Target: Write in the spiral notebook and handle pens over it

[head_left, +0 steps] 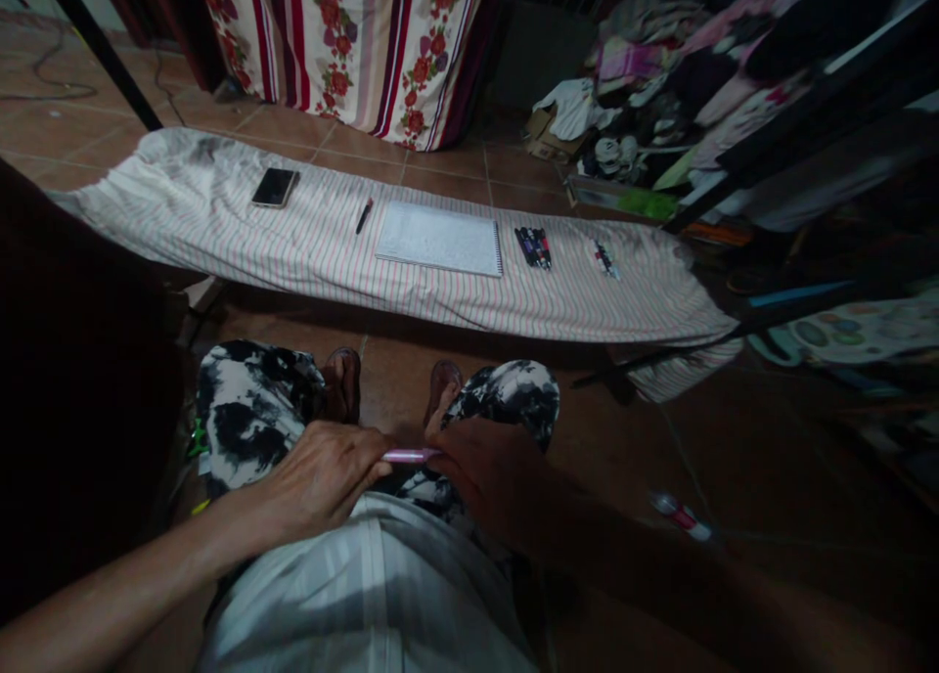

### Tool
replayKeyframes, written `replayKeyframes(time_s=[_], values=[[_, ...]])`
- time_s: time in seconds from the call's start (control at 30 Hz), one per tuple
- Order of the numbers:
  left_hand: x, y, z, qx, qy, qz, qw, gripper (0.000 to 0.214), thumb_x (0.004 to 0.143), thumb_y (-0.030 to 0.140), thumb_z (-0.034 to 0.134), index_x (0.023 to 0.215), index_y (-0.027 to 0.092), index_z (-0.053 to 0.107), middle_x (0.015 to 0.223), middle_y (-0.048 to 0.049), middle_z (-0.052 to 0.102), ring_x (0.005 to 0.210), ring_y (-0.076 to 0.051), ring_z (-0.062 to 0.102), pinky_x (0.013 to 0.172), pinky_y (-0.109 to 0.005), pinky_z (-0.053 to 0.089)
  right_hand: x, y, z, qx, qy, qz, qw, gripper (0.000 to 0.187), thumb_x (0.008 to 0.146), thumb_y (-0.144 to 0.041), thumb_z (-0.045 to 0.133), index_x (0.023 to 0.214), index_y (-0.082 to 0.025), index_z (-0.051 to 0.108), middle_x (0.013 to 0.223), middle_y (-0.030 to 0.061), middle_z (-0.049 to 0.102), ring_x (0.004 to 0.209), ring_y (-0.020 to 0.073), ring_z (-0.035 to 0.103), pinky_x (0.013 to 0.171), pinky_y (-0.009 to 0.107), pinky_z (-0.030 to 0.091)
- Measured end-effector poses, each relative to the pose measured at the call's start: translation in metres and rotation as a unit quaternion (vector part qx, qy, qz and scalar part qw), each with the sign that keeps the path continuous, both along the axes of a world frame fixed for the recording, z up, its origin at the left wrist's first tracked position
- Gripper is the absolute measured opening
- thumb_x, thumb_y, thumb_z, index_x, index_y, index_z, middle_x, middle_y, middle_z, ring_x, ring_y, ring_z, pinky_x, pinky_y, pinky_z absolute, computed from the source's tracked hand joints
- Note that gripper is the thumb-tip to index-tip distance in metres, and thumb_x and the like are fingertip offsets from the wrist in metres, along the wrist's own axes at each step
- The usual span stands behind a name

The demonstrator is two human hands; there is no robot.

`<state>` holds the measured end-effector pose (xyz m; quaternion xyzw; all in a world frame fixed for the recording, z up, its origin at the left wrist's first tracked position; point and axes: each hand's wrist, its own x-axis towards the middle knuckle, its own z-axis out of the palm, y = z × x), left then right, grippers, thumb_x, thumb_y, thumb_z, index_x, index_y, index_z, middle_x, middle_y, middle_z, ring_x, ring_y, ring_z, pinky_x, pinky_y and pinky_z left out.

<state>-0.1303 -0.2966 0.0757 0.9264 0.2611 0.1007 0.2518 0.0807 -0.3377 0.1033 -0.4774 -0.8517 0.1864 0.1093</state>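
Observation:
Over my lap, my left hand (323,477) and my right hand (484,477) both close on the ends of a pink pen (409,455), which lies level between them. Beneath the hands are my knees in black-and-white patterned trousers (249,409) and my sandalled feet (344,380). In front of me stands a long board with a striped cover (220,223). On it lie a spiral notebook (440,238), a dark pen (364,215), a phone (274,187), a bunch of pens (533,246) and a few more pens (605,259) further right.
A floral striped cloth (352,37) hangs at the back. Heaped clothes (696,76) fill the right side by a dark frame. A small bottle (681,515) lies on the tiled floor at my right. A dark shape (80,409) fills the left.

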Motion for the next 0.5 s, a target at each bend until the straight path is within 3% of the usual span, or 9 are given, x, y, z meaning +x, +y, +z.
replayKeyframes(time_s=[0.13,0.27,0.5], values=[[-0.001,-0.008,-0.003,0.026,-0.038,-0.002,0.999,0.022,0.089,0.021,0.034,0.083,0.015,0.054,0.064,-0.0034,0.058,0.056,-0.015,0.053,0.053,-0.025,0.031,-0.004,-0.008,-0.005,0.003,-0.014,0.015,1.000,0.023,0.087,-0.018,0.039,0.078,-0.015,0.060,0.074,0.0056,0.062,0.065,0.0192,0.056,0.057,0.030,0.036],[-0.002,-0.012,-0.007,0.033,-0.056,0.009,0.998,0.023,0.089,0.019,0.032,0.081,0.015,0.053,0.063,-0.0025,0.057,0.056,-0.015,0.053,0.053,-0.025,0.033,-0.007,-0.012,-0.014,0.023,0.039,0.004,0.999,0.021,0.086,-0.016,0.042,0.073,-0.015,0.058,0.068,0.0033,0.059,0.059,0.0168,0.054,0.053,0.028,0.036],[0.002,-0.005,-0.003,0.014,-0.038,0.027,0.999,0.027,0.091,0.026,0.032,0.082,0.014,0.055,0.066,-0.0028,0.058,0.059,-0.014,0.054,0.055,-0.024,0.036,0.001,-0.001,0.001,0.027,-0.006,0.010,1.000,0.023,0.088,-0.019,0.037,0.077,-0.017,0.057,0.071,0.0034,0.060,0.062,0.0181,0.056,0.056,0.029,0.038]])
